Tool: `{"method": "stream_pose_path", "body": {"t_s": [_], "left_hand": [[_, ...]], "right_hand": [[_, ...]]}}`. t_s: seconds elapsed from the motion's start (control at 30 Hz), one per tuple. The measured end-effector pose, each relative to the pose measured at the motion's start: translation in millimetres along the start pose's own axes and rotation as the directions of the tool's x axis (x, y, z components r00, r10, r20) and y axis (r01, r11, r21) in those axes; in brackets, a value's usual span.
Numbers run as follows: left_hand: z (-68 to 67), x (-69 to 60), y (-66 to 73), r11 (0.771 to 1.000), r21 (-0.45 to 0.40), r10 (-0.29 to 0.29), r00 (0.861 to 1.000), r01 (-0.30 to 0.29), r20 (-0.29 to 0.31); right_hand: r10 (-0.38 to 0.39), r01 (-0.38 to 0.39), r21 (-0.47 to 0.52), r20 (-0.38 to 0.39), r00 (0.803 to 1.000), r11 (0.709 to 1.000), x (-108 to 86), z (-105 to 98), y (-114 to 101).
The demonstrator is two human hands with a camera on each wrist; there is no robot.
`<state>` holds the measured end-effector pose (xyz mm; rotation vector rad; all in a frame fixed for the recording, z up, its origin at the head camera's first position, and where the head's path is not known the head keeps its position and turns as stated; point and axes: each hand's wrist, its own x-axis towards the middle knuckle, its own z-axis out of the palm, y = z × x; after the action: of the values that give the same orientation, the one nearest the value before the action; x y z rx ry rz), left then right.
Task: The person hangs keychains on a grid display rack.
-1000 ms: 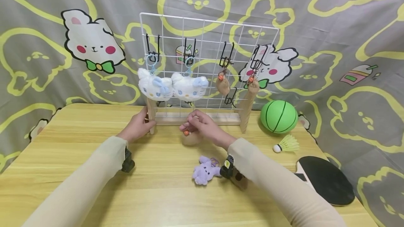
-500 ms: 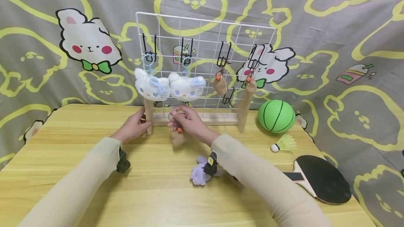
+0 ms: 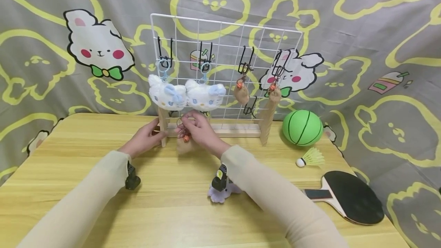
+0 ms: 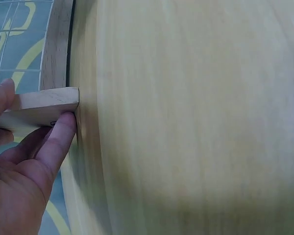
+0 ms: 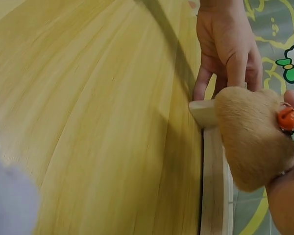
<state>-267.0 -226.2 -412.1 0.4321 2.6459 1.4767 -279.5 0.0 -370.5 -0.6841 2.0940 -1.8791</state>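
My left hand (image 3: 146, 137) grips the left wooden leg (image 3: 162, 127) of a white wire grid rack (image 3: 224, 22). In the left wrist view, thumb and fingers lie on either side of that wood (image 4: 46, 99). My right hand (image 3: 203, 131) pinches the ring of a brown plush keychain (image 5: 252, 139) with an orange bell (image 5: 287, 119); the plush hangs before the rack's lower bar. Above it, two white cat-face plush keychains (image 3: 167, 94) hang from black hooks on the left. Two brown plush keychains (image 3: 242, 93) with orange bells hang on the right.
A lower black hook (image 3: 249, 107) sits on the grid at right. A purple plush keychain (image 3: 218, 195) lies beneath the right wrist, partly hidden. Towards the right are a green ball (image 3: 302, 128), a yellow shuttlecock (image 3: 311, 158) and a black table tennis paddle (image 3: 355, 198). A patterned curtain hangs behind.
My right hand has moved left along the front of the rack with the brown plush keychain, its forearm now covering more of the purple plush. The left hand stays on the leg.
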Motion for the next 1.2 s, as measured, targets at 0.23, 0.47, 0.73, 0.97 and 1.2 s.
{"method": "stream_pose_path", "body": {"t_s": [0.23,0.47,0.73,0.97,1.2], "left_hand": [[2.0,2.5,1.8,0.995,-0.077,-0.062,0.998,0.063,0.010],[-0.1,2.7,2.8,0.984,-0.108,-0.143,0.990,0.144,0.024],[0.4,1.5,5.1,0.979,-0.124,-0.160,0.987,0.160,0.014],[1.4,0.7,6.7,0.979,-0.118,-0.169,0.986,0.168,0.001],[1.7,0.1,7.4,0.982,-0.077,-0.174,0.984,0.172,-0.028]], "right_hand": [[-0.044,0.044,-0.024,-0.011,0.999,0.999,2.4,6.3,-6.0],[-0.034,0.034,0.029,0.012,0.999,0.999,5.9,15.9,-16.6],[-0.047,0.046,0.069,0.023,0.999,0.997,6.6,21.4,-19.3],[-0.029,0.028,0.108,0.012,0.999,0.994,6.6,21.8,-19.2],[-0.040,0.038,0.130,0.010,0.999,0.991,7.7,22.3,-16.8]]}}
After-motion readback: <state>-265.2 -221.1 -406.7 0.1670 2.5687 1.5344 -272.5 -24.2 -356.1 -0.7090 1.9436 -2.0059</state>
